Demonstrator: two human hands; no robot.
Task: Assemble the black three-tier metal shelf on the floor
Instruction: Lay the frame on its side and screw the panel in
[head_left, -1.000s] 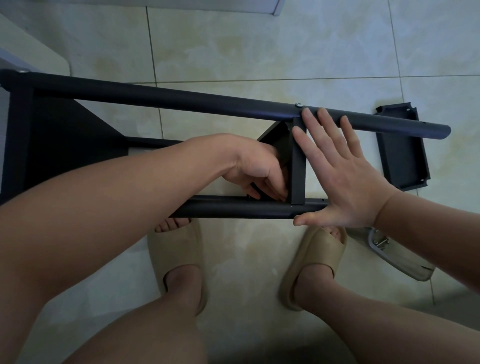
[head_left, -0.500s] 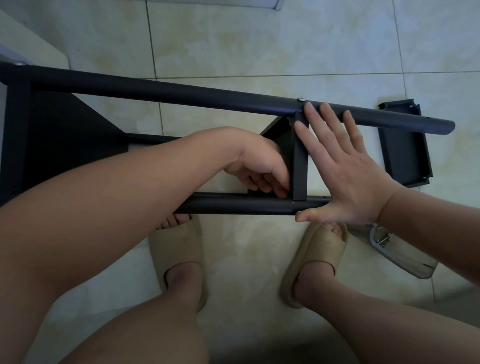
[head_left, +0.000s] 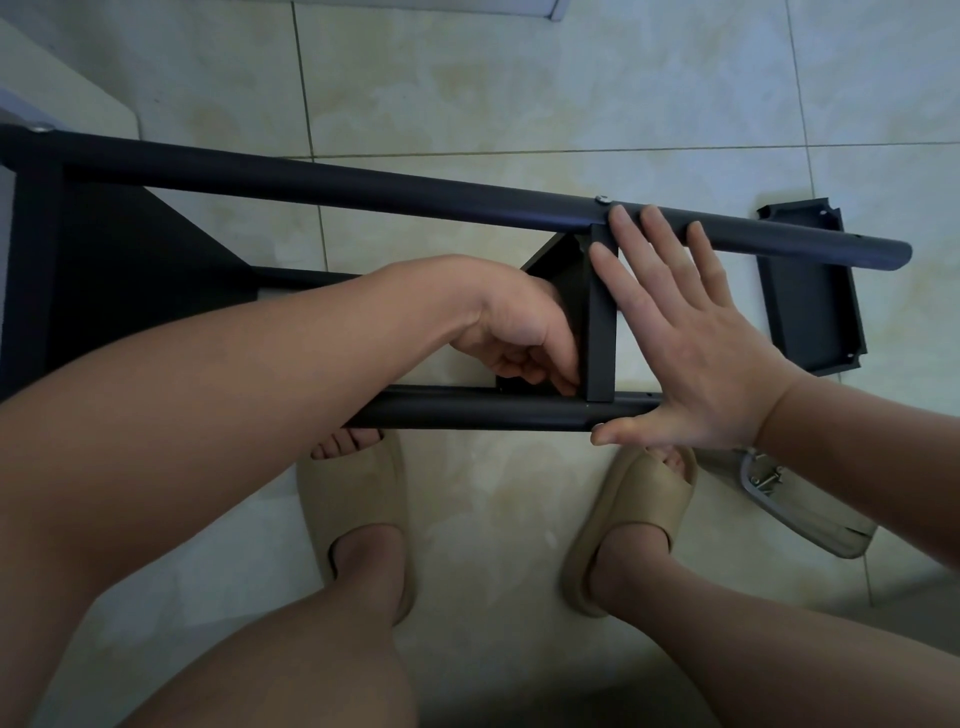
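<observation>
Bracing shelf tier (head_left: 601, 322), right hand (head_left: 696, 358) flat

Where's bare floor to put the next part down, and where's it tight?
Free: the tiles beyond the far pole, and the strip between the two slippers. Crowded: the middle shelf, flanked by the left hand and right hand; right of it lie the loose shelf tray and the screw packet.

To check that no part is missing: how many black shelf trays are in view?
3. The left tray sits at the frame's left end; the middle tray stands further right in it; the loose tray lies on the floor at right. More may be hidden.
</observation>
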